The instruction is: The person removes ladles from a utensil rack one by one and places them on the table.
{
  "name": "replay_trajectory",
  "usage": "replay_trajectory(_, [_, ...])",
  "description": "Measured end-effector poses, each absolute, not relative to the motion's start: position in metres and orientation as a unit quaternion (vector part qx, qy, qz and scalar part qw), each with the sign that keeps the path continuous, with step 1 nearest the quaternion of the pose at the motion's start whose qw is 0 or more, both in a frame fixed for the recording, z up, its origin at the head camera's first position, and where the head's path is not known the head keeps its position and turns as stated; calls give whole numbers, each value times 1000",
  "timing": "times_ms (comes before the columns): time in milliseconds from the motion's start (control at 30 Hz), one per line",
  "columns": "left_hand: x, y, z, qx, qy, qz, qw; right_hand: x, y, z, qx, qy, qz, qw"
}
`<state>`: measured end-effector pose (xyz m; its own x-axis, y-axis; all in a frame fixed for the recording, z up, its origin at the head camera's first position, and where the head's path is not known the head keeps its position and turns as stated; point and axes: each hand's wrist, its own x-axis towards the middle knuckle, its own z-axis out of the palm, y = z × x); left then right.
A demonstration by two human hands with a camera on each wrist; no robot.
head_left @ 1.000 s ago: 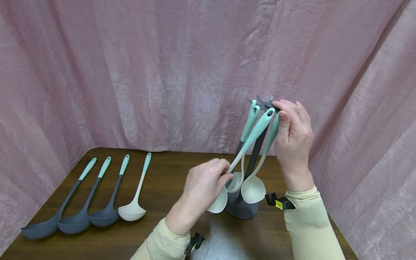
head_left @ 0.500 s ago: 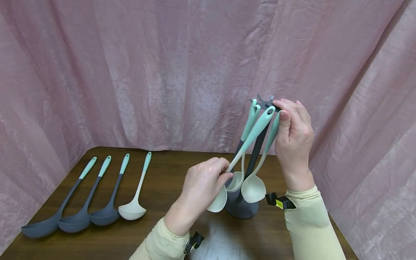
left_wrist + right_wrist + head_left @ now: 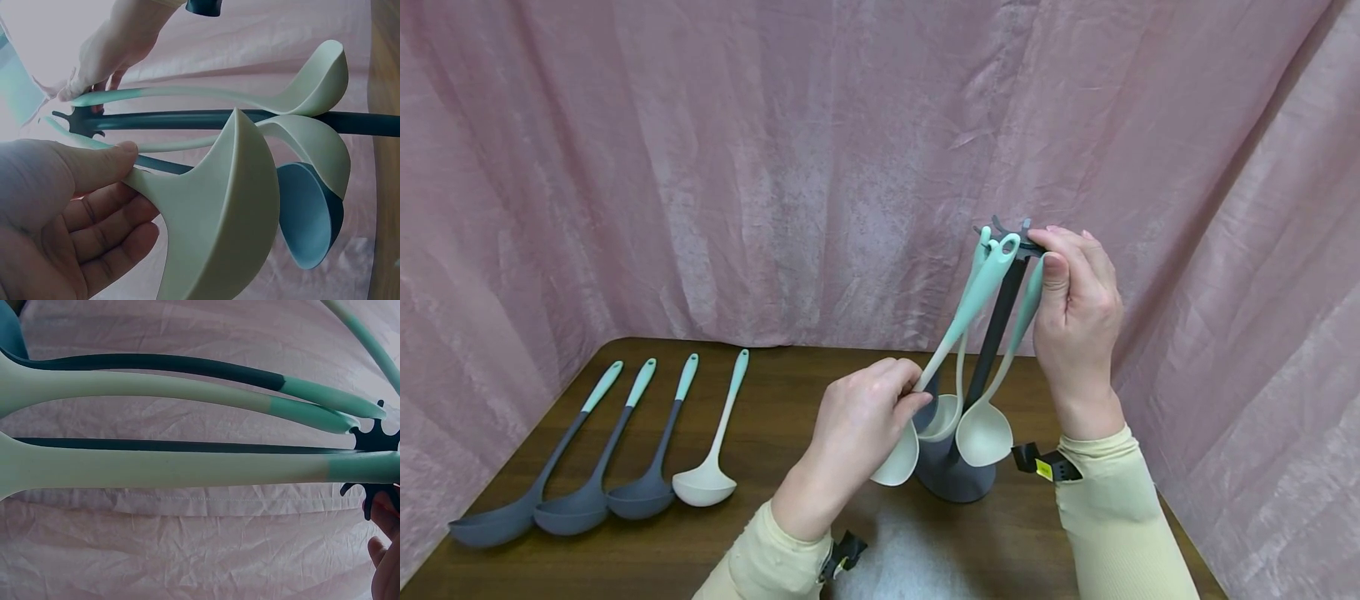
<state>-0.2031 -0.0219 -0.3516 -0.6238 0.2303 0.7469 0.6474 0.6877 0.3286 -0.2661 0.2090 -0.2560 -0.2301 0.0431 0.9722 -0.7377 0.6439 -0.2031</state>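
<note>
The cream ladle (image 3: 976,300) in the left hand (image 3: 861,417) had shifted slightly leftward since half a second earlier, its mint handle now covering much of the dark-necked ladle's handle behind; the left hand had moved with it, while the right hand (image 3: 1078,296) stayed almost in place. On the right wrist's black strap (image 3: 1063,469) sat a yellow label (image 3: 1043,470), too small to read. The left hand pinched the ladle's neck between thumb and fingers, bowl downward, beside the dark rack (image 3: 997,333); from the right wrist, the visible part of its handle ran clear of the prongs. The right hand was raised, lightly bent fingers touching the rack's top; whether they pinched it could not be told.
</note>
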Motion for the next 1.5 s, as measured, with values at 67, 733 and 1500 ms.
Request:
replay_trajectory(67, [-204,-23,-351,-255,-850,-298,350,-266,209,-256,247,-706,342,569])
replay_trajectory(733, [-202,-42,-350,-228,-859,-297,348,-268,204,-258,243,-714,341,561])
replay_trajectory(1500, [-201,-69,-358,-194,-875,-280,343,-265,204,-258,243,-710,343,565])
